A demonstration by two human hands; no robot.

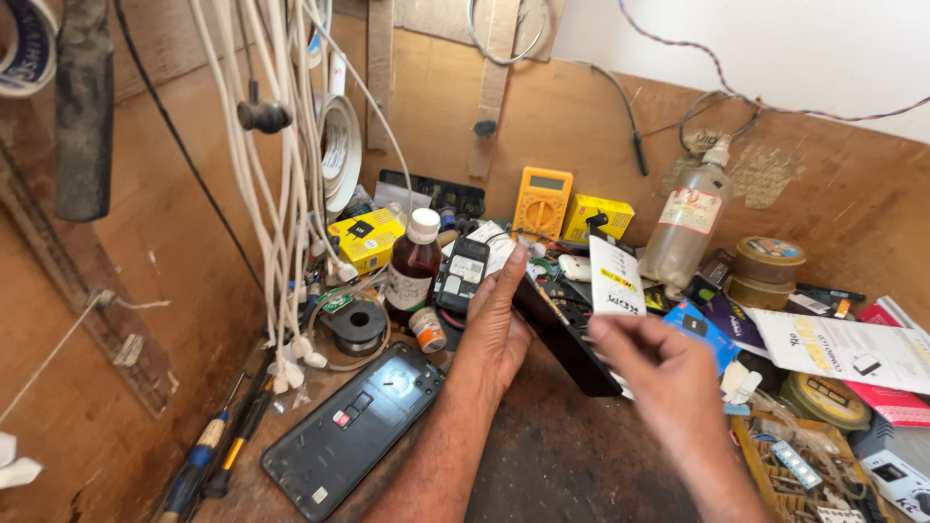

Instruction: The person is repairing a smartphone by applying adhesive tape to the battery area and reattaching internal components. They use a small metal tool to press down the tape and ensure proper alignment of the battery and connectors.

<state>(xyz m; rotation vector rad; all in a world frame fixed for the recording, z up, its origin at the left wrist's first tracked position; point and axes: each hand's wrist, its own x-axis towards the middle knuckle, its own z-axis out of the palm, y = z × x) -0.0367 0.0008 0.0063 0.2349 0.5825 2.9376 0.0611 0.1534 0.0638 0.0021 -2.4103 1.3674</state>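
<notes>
Left hand (494, 320) fingers wrap the black phone (567, 339), frame middle | right hand (659, 373) fingers pinch white sticker (616, 279) | sticker partly peeled, not off | open phone (354, 426) lies lower left on surface (562, 455)

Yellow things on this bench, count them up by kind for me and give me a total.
Yellow multimeter: 1
Yellow boxes: 2, one left of the brown bottle, one right of the multimeter
Total: 3
The paper label pinched by the right hand is white with only a yellow stripe, so it is not counted.
</notes>
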